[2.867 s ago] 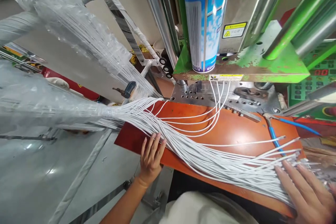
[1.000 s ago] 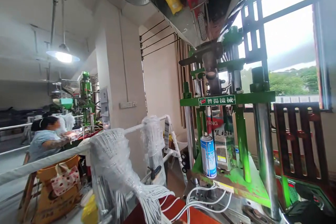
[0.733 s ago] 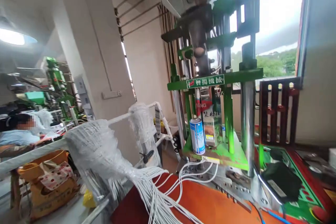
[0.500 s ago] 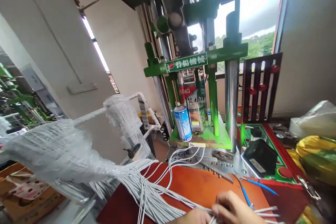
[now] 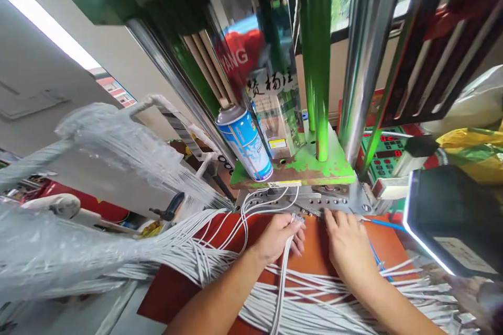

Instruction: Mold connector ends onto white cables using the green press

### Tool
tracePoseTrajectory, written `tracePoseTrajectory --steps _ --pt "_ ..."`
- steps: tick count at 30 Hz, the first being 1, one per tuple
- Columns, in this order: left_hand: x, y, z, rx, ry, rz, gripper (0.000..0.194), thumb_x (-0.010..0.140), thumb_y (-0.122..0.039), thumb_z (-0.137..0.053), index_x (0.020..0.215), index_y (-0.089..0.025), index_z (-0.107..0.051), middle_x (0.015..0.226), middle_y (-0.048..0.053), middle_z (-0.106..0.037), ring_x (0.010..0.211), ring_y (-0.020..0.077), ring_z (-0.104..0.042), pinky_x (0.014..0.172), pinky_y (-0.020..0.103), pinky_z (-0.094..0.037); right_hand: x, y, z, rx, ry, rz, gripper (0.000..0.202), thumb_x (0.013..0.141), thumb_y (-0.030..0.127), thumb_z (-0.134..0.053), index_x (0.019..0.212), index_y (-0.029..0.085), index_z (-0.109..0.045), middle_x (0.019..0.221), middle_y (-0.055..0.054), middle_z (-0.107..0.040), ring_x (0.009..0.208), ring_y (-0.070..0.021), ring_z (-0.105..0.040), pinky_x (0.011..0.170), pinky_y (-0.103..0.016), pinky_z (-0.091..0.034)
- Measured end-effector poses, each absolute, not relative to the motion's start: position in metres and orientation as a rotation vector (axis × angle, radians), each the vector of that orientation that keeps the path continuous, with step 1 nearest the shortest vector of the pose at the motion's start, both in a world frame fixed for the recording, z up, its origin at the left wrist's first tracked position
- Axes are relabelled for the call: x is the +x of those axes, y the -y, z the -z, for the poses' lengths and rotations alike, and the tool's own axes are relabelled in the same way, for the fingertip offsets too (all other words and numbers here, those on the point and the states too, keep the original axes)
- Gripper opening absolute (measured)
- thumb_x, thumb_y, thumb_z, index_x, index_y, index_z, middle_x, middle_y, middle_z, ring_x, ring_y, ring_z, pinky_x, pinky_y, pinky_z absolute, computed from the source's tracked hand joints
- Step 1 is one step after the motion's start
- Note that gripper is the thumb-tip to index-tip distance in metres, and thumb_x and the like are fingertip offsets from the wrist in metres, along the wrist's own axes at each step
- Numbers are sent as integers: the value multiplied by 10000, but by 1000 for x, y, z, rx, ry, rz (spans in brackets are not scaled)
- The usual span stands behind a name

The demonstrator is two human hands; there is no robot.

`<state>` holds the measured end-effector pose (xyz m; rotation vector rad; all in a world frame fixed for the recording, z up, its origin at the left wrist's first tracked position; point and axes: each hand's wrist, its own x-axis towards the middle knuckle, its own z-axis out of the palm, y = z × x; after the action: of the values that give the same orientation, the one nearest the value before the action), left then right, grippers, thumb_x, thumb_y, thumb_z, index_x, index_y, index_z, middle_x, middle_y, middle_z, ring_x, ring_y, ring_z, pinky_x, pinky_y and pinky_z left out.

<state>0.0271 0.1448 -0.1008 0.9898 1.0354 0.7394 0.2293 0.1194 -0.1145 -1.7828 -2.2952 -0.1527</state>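
My left hand [image 5: 281, 238] is closed around the ends of a few white cables [image 5: 282, 285], which hang down toward me from the fist. Small clear connector tips show at the thumb. My right hand [image 5: 348, 246] reaches to the back edge of the red-brown work mat [image 5: 314, 256]. Its fingertips are bent over the right end of a narrow metal bar with holes [image 5: 308, 210]; the thumb is hidden. Beside this hand lie blue-handled pliers [image 5: 377, 254], partly covered by it. A thick bundle of white cables [image 5: 251, 306] runs across the mat beneath both forearms.
A green press [image 5: 322, 159] stands ahead, with a blue spray can [image 5: 245, 144] on its base. Metal plate [image 5: 346, 204] lies under it. Plastic-wrapped cable bundles [image 5: 121, 141] hang at left. At right are a dark box-shaped lamp [image 5: 451, 225] and a green control panel [image 5: 387, 154].
The view has moved closer to the press. My hands, together at the mat's front before, are now apart and farther forward. The left has lifted cable ends; the right has reached the metal bar.
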Motion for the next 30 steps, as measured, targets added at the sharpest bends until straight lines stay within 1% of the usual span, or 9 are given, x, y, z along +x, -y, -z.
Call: tracePoseTrajectory --steps 2,4,5,7,10,12,15,24,30 --pt "28 -142 103 1000 -1059 -728 560 791 -617 -766 971 -113 -601 662 -28 -568 434 53 -463 379 149 -299 235 -120 112 -1841 2319 140 427 921 28 -407 1282 97 -624 1040 -164 -620 945 -328 -555 764 -440 -462" --pt "29 -140 103 1044 -1090 -718 528 818 -599 -749 947 -106 -613 590 -65 -498 397 16 -325 366 136 -183 242 -121 113 -1819 2331 88 358 962 73 -398 1225 120 -637 1022 -152 -607 941 -324 -541 751 -429 -451" --pt "29 -139 102 1074 -1102 -715 514 830 -592 -741 934 -105 -617 577 -70 -483 394 11 -302 366 135 -167 246 -121 115 -1790 2329 52 340 980 98 -392 1220 129 -631 1029 -148 -604 948 -321 -538 752 -425 -449" --pt "29 -138 102 1125 -1130 -683 491 862 -591 -706 932 -113 -617 594 -54 -516 390 21 -357 361 133 -229 252 -120 119 -1722 2315 -38 306 1000 138 -386 1192 147 -624 1040 -139 -604 962 -310 -542 771 -419 -456" --pt "28 -135 103 1148 -1129 -600 458 907 -595 -641 910 -140 -590 627 -12 -593 405 86 -518 363 171 -392 254 -117 122 -1620 2239 -197 247 1035 242 -397 1106 182 -626 1043 -122 -616 960 -286 -585 798 -403 -478" --pt "28 -134 103 1158 -1095 -566 453 922 -596 -614 851 -151 -564 611 7 -607 431 122 -580 384 198 -454 251 -114 123 -1581 2170 -301 256 1055 321 -403 1116 199 -620 1050 -109 -629 929 -264 -624 783 -385 -493" --pt "31 -132 101 1181 -1074 -547 444 931 -579 -598 802 -157 -549 613 22 -621 436 124 -593 393 192 -454 243 -111 121 -1507 2124 -415 280 1063 355 -397 1157 209 -616 1059 -103 -644 879 -238 -656 767 -364 -511" --pt "32 -130 104 1180 -1090 -522 345 932 -479 -593 826 -152 -563 653 32 -645 439 106 -578 403 182 -439 237 -112 126 -1421 2048 -512 261 1072 346 -414 1174 200 -605 1112 -109 -636 917 -229 -662 900 -385 -528" --pt "35 -125 102 1155 -1138 -547 232 900 -362 -590 837 -140 -603 609 19 -638 394 93 -537 365 162 -384 231 -109 124 -1374 2053 -444 216 1062 307 -449 1148 192 -610 1043 -78 -612 859 -203 -653 773 -332 -517"
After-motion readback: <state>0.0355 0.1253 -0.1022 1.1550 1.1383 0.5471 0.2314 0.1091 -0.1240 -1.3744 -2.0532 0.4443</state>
